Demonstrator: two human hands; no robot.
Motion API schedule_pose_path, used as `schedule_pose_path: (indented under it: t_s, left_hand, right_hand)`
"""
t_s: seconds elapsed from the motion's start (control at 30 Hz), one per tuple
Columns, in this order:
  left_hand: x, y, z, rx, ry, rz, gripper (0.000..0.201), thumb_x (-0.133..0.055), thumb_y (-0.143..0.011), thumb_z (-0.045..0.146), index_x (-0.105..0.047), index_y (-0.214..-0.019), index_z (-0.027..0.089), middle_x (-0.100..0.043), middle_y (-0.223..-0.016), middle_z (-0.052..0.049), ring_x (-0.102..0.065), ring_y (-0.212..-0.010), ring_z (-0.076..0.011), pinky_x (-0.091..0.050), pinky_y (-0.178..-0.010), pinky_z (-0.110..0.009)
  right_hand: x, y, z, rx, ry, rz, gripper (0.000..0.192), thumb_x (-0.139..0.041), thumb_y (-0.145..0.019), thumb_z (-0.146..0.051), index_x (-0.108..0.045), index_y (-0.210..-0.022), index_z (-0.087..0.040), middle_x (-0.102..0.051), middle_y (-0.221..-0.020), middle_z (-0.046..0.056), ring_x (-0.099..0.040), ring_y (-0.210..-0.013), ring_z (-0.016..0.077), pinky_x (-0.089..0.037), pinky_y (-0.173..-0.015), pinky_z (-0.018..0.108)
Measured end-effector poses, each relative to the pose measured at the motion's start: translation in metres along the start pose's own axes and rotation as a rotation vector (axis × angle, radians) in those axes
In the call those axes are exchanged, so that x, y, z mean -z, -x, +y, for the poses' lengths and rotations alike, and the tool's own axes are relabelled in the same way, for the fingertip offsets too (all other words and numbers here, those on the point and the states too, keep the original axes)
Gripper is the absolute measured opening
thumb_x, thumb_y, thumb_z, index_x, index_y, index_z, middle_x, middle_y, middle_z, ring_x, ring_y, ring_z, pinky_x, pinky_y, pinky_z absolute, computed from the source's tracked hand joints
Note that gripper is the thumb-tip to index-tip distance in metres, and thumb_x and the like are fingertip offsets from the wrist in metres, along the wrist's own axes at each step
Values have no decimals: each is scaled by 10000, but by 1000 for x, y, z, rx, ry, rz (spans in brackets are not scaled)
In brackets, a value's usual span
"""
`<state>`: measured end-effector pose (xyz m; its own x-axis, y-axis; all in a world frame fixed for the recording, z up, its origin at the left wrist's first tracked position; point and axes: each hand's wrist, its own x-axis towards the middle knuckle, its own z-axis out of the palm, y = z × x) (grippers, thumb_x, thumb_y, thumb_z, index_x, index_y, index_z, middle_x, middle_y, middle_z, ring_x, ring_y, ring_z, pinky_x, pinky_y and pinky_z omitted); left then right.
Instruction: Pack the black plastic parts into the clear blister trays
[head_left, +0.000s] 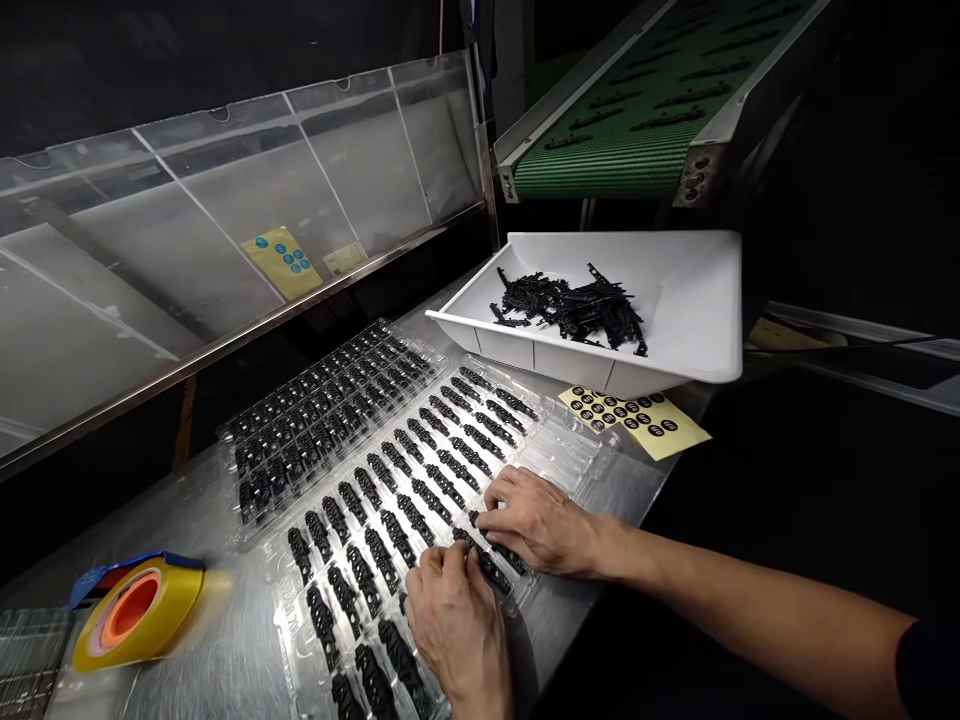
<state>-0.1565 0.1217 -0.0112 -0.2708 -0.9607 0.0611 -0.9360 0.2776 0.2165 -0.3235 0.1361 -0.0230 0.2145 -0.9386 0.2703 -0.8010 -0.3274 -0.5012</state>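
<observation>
We see both hands resting on a clear plastic tray (577, 455) that lies on a steel table (225, 660). The tray's pockets hold rows of small black parts (420, 490). Our left hand (457, 625) sits at the near edge of the tray, fingers curled down, the tips pinching or pressing one black part (480, 560) in the row nearest us; the right hand (536, 520) lies just beyond it, fingers bent and spread over the same row, tips touching the parts. The two hands almost touch. Whether either hand truly grips a part or only presses it into its pocket we cannot tell, since the fingers hide the contact.

A second clear tray (315, 420), also filled with black parts, lies just beside the first, on its left and farther side. Beyond both stands a white bin (690, 300) with a loose heap of black parts (570, 305) inside, set under the end of a green conveyor belt (622, 150). A yellow sheet of round black stickers (637, 420) lies between the bin and the tray. At the near left a roll of yellow tape (139, 610) sits on the table, well apart from the hands.
</observation>
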Motion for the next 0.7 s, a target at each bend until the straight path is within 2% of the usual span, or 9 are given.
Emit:
schedule_pose_path:
  t_s: [0.13, 0.2, 0.27, 0.33, 0.4, 0.5, 0.57, 0.63, 0.7]
  left_hand:
    - [2, 10, -29, -96, 14, 224, 278, -456, -898, 225, -717, -975, 165, -641, -909, -88, -489, -832, -214, -418, -751, -314]
    - [4, 12, -42, -142, -3, 216, 253, -493, -875, 203, -722, -983, 203, -644, -948, -72, -476, -840, -218, -418, -746, -312]
    - [5, 9, -49, -186, 0, 134, 241, -541, -840, 185, -722, -991, 231, -646, -989, -59, -470, -850, -226, -418, -742, -324]
    - [5, 5, -48, -192, 14, 59, 231, -562, -823, 184, -721, -982, 238, -643, -998, -56, -474, -864, -230, -419, -755, -335]
    - [3, 1, -43, -167, 20, 33, 211, -568, -822, 200, -717, -968, 229, -638, -990, -62, -484, -886, -232, -422, -777, -338]
    - [-1, 0, -37, -152, -17, 51, 215, -554, -827, 208, -712, -973, 214, -634, -981, -77, -496, -890, -239, -428, -784, -348]
    - [-2, 1, -41, -185, -39, 83, 224, -545, -831, 216, -712, -980, 209, -639, -993, -83, -506, -873, -242, -438, -761, -356]
    - [0, 2, -55, -271, -29, 139, 227, -550, -835, 253, -712, -987, 203, -651, -1012, -90, -534, -867, -239, -455, -759, -365]
    - [7, 2, -78, -378, -11, 216, 233, -572, -833, 305, -708, -991, 201, -666, -997, -89, -581, -855, -228, -474, -762, -368]
  right_hand:
    - [2, 9, -15, 96, -84, -22, 156, -544, -907, -287, -674, -968, -225, -606, -1075, 46, -462, -1010, 212, -392, -870, 367]
    - [-2, 10, -21, 130, -86, -41, 163, -534, -908, -283, -677, -964, -229, -606, -1122, 42, -447, -1073, 233, -390, -892, 387]
    - [-8, 9, -23, 110, -73, -42, 170, -519, -910, -265, -678, -941, -215, -616, -1123, 47, -429, -1115, 251, -387, -907, 405]
    - [-14, 6, -23, 85, -67, -33, 182, -506, -917, -262, -678, -919, -205, -633, -1098, 46, -425, -1129, 257, -384, -915, 412]
    - [-17, 5, -23, 78, -69, -21, 190, -499, -924, -269, -676, -907, -203, -645, -1080, 36, -429, -1131, 253, -381, -923, 412]
    - [-16, 5, -22, 90, -78, -7, 171, -519, -915, -279, -669, -893, -201, -652, -1073, 18, -434, -1136, 243, -380, -938, 400]
    - [-13, 6, -22, 101, -82, -15, 149, -534, -904, -268, -668, -900, -204, -655, -1080, 4, -431, -1152, 238, -377, -950, 390]
    - [-11, 5, -21, 98, -79, -23, 132, -548, -893, -249, -673, -910, -209, -664, -1075, -5, -431, -1161, 241, -377, -946, 390]
    - [-13, 3, -19, 90, -82, -26, 119, -568, -884, -239, -680, -901, -205, -680, -1028, -4, -457, -1128, 236, -380, -936, 390]
